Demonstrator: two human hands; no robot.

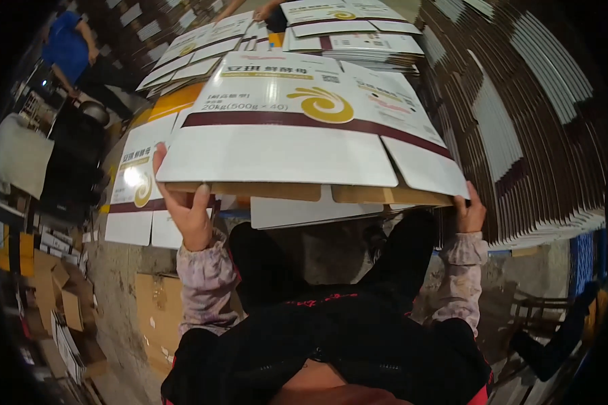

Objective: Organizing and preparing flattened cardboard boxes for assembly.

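Note:
A flattened white carton (284, 156) with a maroon stripe and a gold swirl is held up in front of me, its near flaps tilted toward me. My left hand (188, 214) grips its near left corner, thumb at the near edge. At the near right corner, my right hand (471, 212) is closed on the same carton, with part of its fingers hidden. Below it show the edges of more flat cartons (311, 212). Another flat carton (132, 196) of the same print lies to the left, beside my left hand.
Piles of flat cartons (358, 42) stand at the far side, with another person's arm (275, 16) behind them. Tall carton stacks (540, 135) fill the right. A person in a blue shirt (71, 47) stands far left. Brown boxes (159, 317) lie on the floor.

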